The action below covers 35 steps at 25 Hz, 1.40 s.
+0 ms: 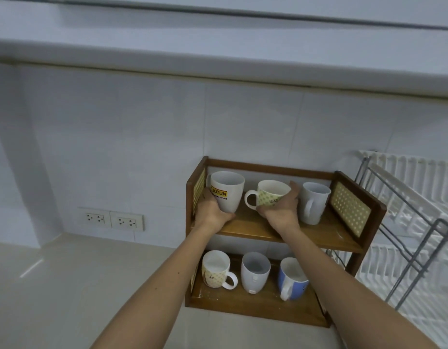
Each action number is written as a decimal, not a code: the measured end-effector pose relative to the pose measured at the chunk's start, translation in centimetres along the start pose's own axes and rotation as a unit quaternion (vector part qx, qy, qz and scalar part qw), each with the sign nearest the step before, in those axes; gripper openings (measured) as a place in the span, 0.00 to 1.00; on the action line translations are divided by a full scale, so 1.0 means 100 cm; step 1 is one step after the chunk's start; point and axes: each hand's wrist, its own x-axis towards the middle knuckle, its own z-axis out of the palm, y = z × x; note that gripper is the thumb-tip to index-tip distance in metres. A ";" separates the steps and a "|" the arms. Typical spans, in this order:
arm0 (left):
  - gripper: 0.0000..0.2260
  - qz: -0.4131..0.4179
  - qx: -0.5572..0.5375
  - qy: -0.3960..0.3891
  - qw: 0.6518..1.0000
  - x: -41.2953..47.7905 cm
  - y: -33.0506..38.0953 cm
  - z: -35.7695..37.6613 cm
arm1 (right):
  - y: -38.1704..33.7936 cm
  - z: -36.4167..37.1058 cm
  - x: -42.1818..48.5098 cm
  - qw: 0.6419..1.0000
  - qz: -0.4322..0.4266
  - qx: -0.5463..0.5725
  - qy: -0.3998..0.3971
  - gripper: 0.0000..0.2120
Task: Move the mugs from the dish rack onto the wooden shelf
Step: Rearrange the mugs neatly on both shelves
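1. Two mugs are in hand at once, both on the top tier of the brown wooden shelf [280, 230], which stands on the pale worktop [92, 285].
2. Left hand [213, 210]: fingers wrapped round the lower body of the tall white ceramic mug with the yellow label [226, 191], hard against the shelf's left panel.
3. Right hand [280, 212]: fingers curled round the white mug with yellow dots [268, 195], handle pointing left, thumb on its far side beside a plain white mug [314, 202].
4. Down below, three more sit on the lower tier: a dotted mug [216, 272], a white one [255, 272] and a blue one [292, 278].
5. White wire dish rack [406, 222] on the right shows no mugs from here, so this looks like the last pair.
6. Handling: glazed ceramic, stiff, fairly heavy, slick and chippable. Grip the body or handle, set down gently, keep neighbours from knocking.
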 end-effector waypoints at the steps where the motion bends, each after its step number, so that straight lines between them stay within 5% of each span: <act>1: 0.34 0.009 0.002 -0.006 1.000 0.001 -0.002 -0.002 | 0.002 -0.002 0.001 1.000 -0.007 0.011 -0.005 0.52; 15: 0.33 -0.083 0.118 0.114 0.983 -0.008 0.014 0.023 | 0.004 -0.004 -0.005 0.999 0.011 0.012 0.052 0.42; 28: 0.34 -0.070 0.141 0.142 0.977 -0.007 0.010 0.030 | -0.006 -0.005 -0.015 0.997 0.024 -0.043 0.059 0.49; 31: 0.33 -0.064 0.139 0.145 0.977 -0.012 0.013 0.028 | -0.010 -0.014 -0.027 0.997 0.006 -0.060 0.041 0.43; 35: 0.25 0.003 0.151 0.202 0.968 -0.044 0.023 0.037 | -0.009 -0.055 -0.046 0.994 -0.057 -0.045 0.084 0.18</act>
